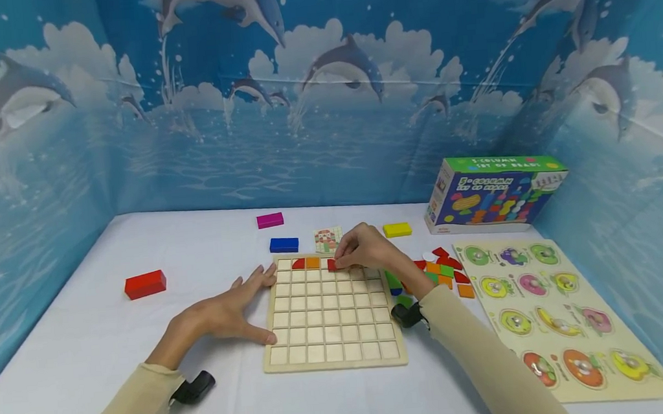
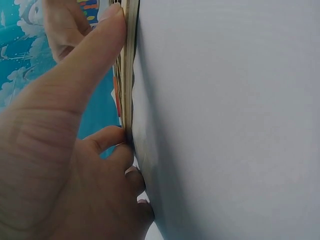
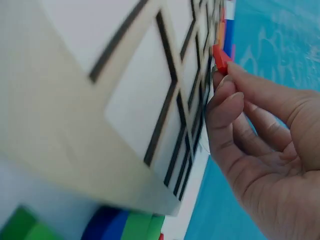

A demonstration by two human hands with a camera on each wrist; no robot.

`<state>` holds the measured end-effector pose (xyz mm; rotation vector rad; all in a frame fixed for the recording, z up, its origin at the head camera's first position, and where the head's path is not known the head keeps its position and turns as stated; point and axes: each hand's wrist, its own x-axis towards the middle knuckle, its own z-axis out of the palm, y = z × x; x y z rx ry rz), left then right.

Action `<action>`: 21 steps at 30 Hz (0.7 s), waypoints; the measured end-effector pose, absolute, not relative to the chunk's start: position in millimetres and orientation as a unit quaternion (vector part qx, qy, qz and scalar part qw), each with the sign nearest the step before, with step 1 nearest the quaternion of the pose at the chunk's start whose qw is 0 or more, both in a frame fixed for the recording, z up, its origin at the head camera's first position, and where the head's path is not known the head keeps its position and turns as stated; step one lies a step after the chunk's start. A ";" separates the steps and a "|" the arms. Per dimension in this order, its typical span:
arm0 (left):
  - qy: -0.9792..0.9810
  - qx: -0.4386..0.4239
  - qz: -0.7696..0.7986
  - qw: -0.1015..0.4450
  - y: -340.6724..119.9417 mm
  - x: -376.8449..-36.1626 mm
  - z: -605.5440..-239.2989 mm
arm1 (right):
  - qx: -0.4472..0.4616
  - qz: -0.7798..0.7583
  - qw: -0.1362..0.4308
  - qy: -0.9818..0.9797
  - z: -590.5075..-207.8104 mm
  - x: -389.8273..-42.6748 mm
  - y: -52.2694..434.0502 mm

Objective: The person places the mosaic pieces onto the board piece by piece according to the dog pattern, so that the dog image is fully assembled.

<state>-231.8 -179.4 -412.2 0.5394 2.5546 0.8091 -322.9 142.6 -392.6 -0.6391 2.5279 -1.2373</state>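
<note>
A wooden grid board (image 1: 335,366) of square cells lies on the white cloth. Its top row carries a red curved-edged tile (image 1: 298,263) and, right beside it, an orange square tile (image 1: 312,262). My right hand (image 1: 364,248) pinches a small red tile (image 3: 221,60) between thumb and fingertips, over that same row, one cell to the right of the orange one. My left hand (image 1: 228,309) is spread along the board's left side, thumb at the lower left edge and fingertips near the upper left corner. The thumb (image 2: 95,60) presses against the board's edge in the left wrist view.
Right of the board lies a pile of coloured tiles (image 1: 445,279), partly hidden by my right forearm. A pattern card (image 1: 327,238) and blue (image 1: 284,245), magenta (image 1: 270,220) and yellow blocks (image 1: 397,230) lie behind; a red block (image 1: 145,284) left; a box (image 1: 491,194) and fruit puzzle (image 1: 550,307) right.
</note>
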 end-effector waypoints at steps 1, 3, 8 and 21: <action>0.915 0.193 0.290 0.204 -178.8 -232.0 -412.0 | -0.215 -0.420 0.128 0.873 -392.5 -323.9 140.6; 0.915 0.195 0.288 0.204 -178.1 -232.5 -411.9 | -0.210 -0.408 0.130 0.879 -391.5 -325.6 137.2; 0.915 0.201 0.287 0.202 -177.1 -233.6 -412.6 | -0.210 -0.389 0.132 0.887 -387.3 -326.1 133.8; 0.910 0.214 0.294 0.199 -180.3 -234.2 -413.1 | -0.231 -0.337 0.106 0.906 -390.9 -328.4 127.7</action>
